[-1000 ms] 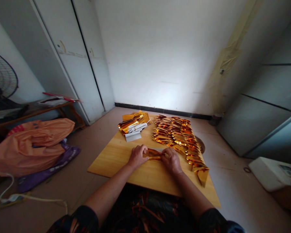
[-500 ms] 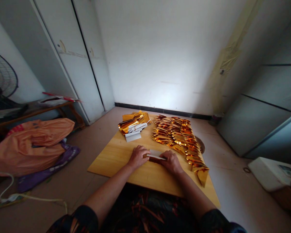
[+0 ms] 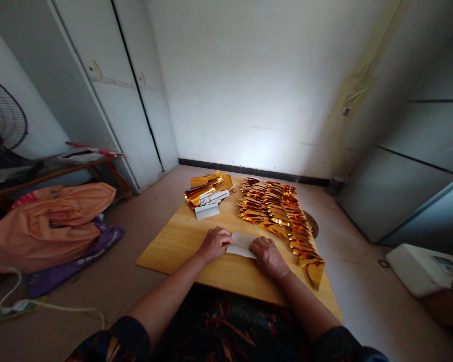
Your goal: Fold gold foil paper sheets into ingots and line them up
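Observation:
Between my hands a small sheet of foil paper (image 3: 243, 244) lies on the wooden board (image 3: 169, 251), its white side up and a crease running across it. My left hand (image 3: 214, 245) has its fingers curled on the left edge of the sheet. At the right edge, my right hand (image 3: 269, 256) grips the paper with bent fingers, the thumb mostly hidden. Rows of folded gold foil pieces (image 3: 272, 206) spread over the board's right side. Farther back on the left lies a loose stack of gold foil sheets (image 3: 206, 188), with a creased white-backed sheet (image 3: 207, 211) in front.
A pale wall (image 3: 249, 100) stands behind the board. On the left are a cabinet (image 3: 124, 90), a fan (image 3: 3, 113), orange cloth (image 3: 49, 226) and a cable (image 3: 71, 310) on the floor. A grey fridge (image 3: 407, 166) and a white box (image 3: 425, 269) stand on the right.
The sheet between my hands was folded up with dark foil showing at its near side; now it is opened out, white side up. My right hand has turned slightly and lowered.

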Demonstrator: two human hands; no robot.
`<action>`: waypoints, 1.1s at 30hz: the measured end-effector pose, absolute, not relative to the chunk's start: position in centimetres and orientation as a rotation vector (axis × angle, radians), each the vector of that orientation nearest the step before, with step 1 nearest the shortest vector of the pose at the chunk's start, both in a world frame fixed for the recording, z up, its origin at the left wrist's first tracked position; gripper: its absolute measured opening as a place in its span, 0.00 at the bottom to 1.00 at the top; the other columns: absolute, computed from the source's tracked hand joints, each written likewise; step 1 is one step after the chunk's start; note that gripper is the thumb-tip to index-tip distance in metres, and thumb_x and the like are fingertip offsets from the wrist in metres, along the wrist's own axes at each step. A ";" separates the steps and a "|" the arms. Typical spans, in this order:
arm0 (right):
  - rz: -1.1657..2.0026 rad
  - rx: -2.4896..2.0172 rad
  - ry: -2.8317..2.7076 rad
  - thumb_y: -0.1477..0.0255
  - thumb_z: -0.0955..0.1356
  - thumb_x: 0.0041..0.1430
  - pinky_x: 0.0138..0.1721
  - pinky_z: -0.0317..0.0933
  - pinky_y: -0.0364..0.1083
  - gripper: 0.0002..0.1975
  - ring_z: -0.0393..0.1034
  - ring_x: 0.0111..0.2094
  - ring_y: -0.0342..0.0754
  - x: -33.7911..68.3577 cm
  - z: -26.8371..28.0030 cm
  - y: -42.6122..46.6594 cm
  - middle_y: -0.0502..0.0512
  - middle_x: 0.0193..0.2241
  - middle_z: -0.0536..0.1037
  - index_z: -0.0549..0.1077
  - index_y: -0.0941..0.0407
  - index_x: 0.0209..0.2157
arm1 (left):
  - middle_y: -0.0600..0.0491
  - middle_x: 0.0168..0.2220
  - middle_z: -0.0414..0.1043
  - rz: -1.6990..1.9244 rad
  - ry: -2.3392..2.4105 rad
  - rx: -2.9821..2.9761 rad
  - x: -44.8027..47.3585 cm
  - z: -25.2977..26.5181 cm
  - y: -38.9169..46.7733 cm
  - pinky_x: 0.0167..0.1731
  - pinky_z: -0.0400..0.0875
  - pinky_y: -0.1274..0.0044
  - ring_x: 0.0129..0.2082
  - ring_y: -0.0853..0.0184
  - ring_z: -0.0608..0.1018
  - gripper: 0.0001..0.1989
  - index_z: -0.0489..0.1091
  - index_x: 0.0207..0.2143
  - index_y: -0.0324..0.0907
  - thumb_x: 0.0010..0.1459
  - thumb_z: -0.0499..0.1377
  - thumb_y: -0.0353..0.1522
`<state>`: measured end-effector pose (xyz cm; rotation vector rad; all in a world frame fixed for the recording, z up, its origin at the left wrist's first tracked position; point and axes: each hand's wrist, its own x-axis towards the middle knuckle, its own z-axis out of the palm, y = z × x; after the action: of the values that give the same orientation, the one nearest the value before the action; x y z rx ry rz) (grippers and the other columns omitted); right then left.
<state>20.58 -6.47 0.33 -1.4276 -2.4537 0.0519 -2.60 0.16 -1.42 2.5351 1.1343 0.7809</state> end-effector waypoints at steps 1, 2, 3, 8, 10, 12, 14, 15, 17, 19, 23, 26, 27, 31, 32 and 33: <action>0.052 -1.415 -2.479 0.78 0.64 0.56 0.42 0.50 0.46 0.08 0.62 0.41 0.49 20.6 0.6 -6.7 0.55 0.37 0.73 0.73 0.55 0.37 | 0.53 0.33 0.74 0.780 1.110 2.556 -2.7 -1.4 0.1 0.40 0.64 0.72 0.38 0.65 0.73 0.10 0.77 0.28 0.47 0.50 0.60 0.24; 0.054 -1.405 -2.501 0.78 0.64 0.56 0.42 0.50 0.46 0.09 0.61 0.41 0.49 20.7 0.8 -6.9 0.55 0.37 0.73 0.73 0.55 0.37 | 0.53 0.33 0.74 0.779 1.084 2.576 -2.9 -1.3 0.1 0.41 0.64 0.72 0.38 0.65 0.73 0.10 0.77 0.28 0.47 0.50 0.59 0.24; 0.057 -1.402 -2.520 0.78 0.64 0.56 0.42 0.50 0.46 0.09 0.61 0.41 0.49 20.7 0.9 -7.0 0.55 0.38 0.73 0.73 0.55 0.37 | 0.53 0.34 0.74 0.779 1.059 2.596 -3.1 -1.2 0.0 0.41 0.64 0.72 0.39 0.65 0.73 0.11 0.78 0.29 0.47 0.50 0.59 0.24; 0.033 -1.410 -2.538 0.78 0.63 0.58 0.43 0.50 0.47 0.10 0.61 0.42 0.49 20.7 1.2 -7.8 0.56 0.38 0.73 0.74 0.55 0.37 | 0.52 0.37 0.74 0.691 0.963 2.690 -3.8 -0.5 -0.5 0.42 0.64 0.72 0.41 0.65 0.72 0.13 0.78 0.33 0.48 0.53 0.56 0.24; 0.023 -1.406 -2.532 0.77 0.63 0.58 0.43 0.50 0.47 0.10 0.61 0.42 0.49 20.6 1.1 -7.9 0.56 0.38 0.73 0.74 0.55 0.38 | 0.52 0.39 0.74 0.646 0.989 2.713 -3.8 0.0 -0.9 0.43 0.63 0.71 0.42 0.64 0.72 0.14 0.78 0.34 0.49 0.52 0.56 0.24; 0.017 -1.417 -2.528 0.77 0.63 0.58 0.43 0.50 0.47 0.10 0.61 0.42 0.49 20.5 1.1 -7.9 0.56 0.38 0.73 0.74 0.55 0.38 | 0.53 0.39 0.74 0.599 1.045 2.737 -3.5 0.6 -1.3 0.43 0.62 0.70 0.42 0.63 0.71 0.13 0.78 0.34 0.49 0.52 0.57 0.24; 0.003 -1.434 -2.522 0.77 0.63 0.59 0.42 0.50 0.47 0.09 0.62 0.41 0.49 20.3 1.1 -7.9 0.56 0.39 0.74 0.74 0.55 0.37 | 0.52 0.38 0.74 0.539 1.088 2.768 -2.9 1.2 -1.8 0.43 0.60 0.69 0.42 0.63 0.70 0.08 0.77 0.31 0.47 0.52 0.59 0.27; -0.005 -1.439 -2.522 0.77 0.63 0.59 0.42 0.50 0.47 0.09 0.62 0.41 0.49 20.3 1.0 -8.0 0.56 0.39 0.74 0.74 0.55 0.37 | 0.52 0.37 0.73 0.520 1.104 2.784 -2.6 1.5 -2.0 0.42 0.60 0.69 0.41 0.62 0.70 0.05 0.77 0.29 0.46 0.53 0.60 0.30; -0.018 -1.443 -2.533 0.77 0.63 0.60 0.42 0.50 0.47 0.09 0.62 0.41 0.49 20.3 1.0 -8.1 0.56 0.39 0.74 0.74 0.54 0.38 | 0.51 0.34 0.72 0.518 1.150 2.807 -1.9 1.9 -2.5 0.42 0.58 0.68 0.40 0.62 0.69 0.06 0.76 0.26 0.44 0.53 0.62 0.36; -0.014 -1.447 -2.532 0.76 0.63 0.61 0.41 0.51 0.47 0.10 0.62 0.41 0.50 20.4 0.8 -8.3 0.56 0.40 0.74 0.74 0.54 0.40 | 0.50 0.33 0.71 0.522 1.200 2.835 -1.4 1.9 -2.8 0.41 0.57 0.68 0.40 0.61 0.68 0.09 0.74 0.25 0.42 0.53 0.63 0.37; 0.099 -1.468 -2.399 0.78 0.62 0.61 0.42 0.54 0.47 0.12 0.64 0.42 0.49 20.7 0.5 -8.0 0.54 0.42 0.75 0.75 0.52 0.40 | 0.49 0.32 0.70 0.529 1.269 2.887 -0.8 1.4 -3.2 0.40 0.57 0.68 0.40 0.61 0.68 0.09 0.73 0.25 0.41 0.56 0.61 0.34; 0.191 -1.505 -2.253 0.80 0.61 0.59 0.42 0.56 0.45 0.13 0.66 0.42 0.48 20.6 0.6 -6.8 0.55 0.40 0.76 0.75 0.54 0.38 | 0.49 0.31 0.70 0.558 1.292 2.887 -0.6 0.8 -3.2 0.39 0.58 0.69 0.39 0.62 0.68 0.09 0.72 0.24 0.41 0.58 0.59 0.33; 0.190 -1.540 -2.209 0.79 0.62 0.59 0.43 0.57 0.45 0.12 0.66 0.42 0.48 20.3 0.8 -6.3 0.56 0.40 0.76 0.75 0.55 0.39 | 0.49 0.30 0.70 0.570 1.301 2.888 -0.5 0.5 -3.2 0.38 0.58 0.69 0.38 0.62 0.68 0.09 0.72 0.24 0.41 0.58 0.59 0.33; 0.116 -1.883 -2.067 0.72 0.66 0.55 0.42 0.57 0.48 0.12 0.65 0.46 0.53 19.1 1.7 -4.8 0.58 0.42 0.75 0.73 0.54 0.43 | 0.49 0.29 0.68 0.624 1.325 2.899 -0.2 -0.2 -3.0 0.36 0.59 0.70 0.36 0.62 0.69 0.10 0.70 0.24 0.41 0.58 0.58 0.32; 0.112 -1.951 -2.062 0.72 0.67 0.54 0.42 0.57 0.49 0.13 0.64 0.46 0.54 18.8 2.0 -4.5 0.58 0.42 0.75 0.73 0.54 0.43 | 0.49 0.29 0.68 0.632 1.323 2.897 -0.1 -0.3 -2.9 0.36 0.60 0.71 0.36 0.62 0.69 0.10 0.70 0.25 0.41 0.58 0.58 0.32; 0.115 -1.991 -2.068 0.71 0.67 0.53 0.42 0.57 0.49 0.13 0.64 0.46 0.55 18.6 2.2 -4.2 0.59 0.42 0.75 0.74 0.54 0.42 | 0.49 0.29 0.68 0.640 1.321 2.890 -0.1 -0.4 -2.9 0.36 0.60 0.71 0.36 0.62 0.69 0.09 0.70 0.25 0.41 0.58 0.58 0.32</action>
<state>18.55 -4.23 2.17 -1.9906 -2.0679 0.1149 -0.12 -2.87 -0.38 2.8902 1.3208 0.6397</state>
